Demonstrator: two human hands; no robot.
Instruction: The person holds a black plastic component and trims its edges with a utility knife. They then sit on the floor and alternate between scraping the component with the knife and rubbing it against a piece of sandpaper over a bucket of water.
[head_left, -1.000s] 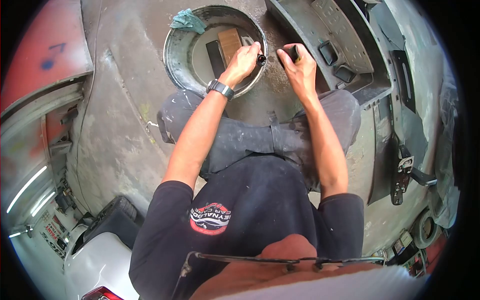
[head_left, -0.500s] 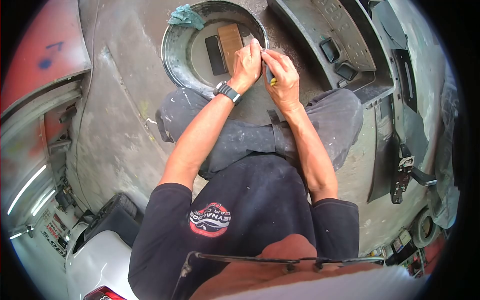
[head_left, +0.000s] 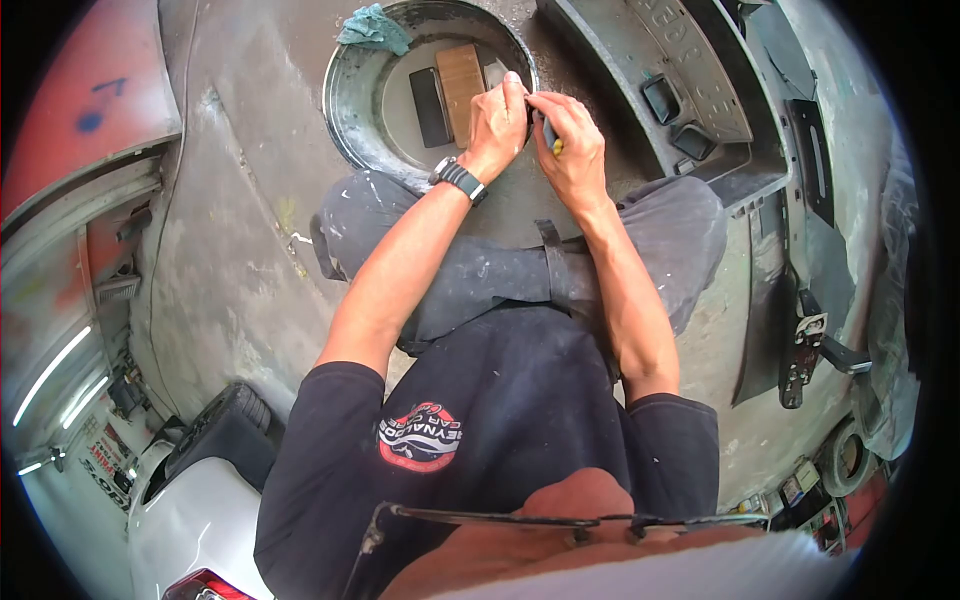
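Note:
My left hand (head_left: 495, 125), with a watch (head_left: 459, 180) on the wrist, is closed in a pinch over the right side of a round tub (head_left: 352, 148). What its fingertips hold is too small to make out. Against it, the fingertips of my right hand (head_left: 574, 155) meet at the same spot. My right hand is wrapped round a small grey-blue tool with a yellow end (head_left: 556, 146), mostly hidden by the fingers. Inside the tub lie a dark rectangular block (head_left: 430, 108) and a brown block (head_left: 460, 85). A teal cloth (head_left: 374, 30) hangs over the tub's rim.
A large dark plastic car part (head_left: 610, 70) with square openings lies right of the tub. My crossed legs (head_left: 470, 285) are close below my hands. A red painted panel (head_left: 85, 110) is at the left, a white car (head_left: 205, 525) at lower left, and a tyre (head_left: 848, 456) at lower right.
Both hands have shifted slightly to the right, still together at the fingertips. My right hand has turned a little around the tool. The tub and its contents have not moved.

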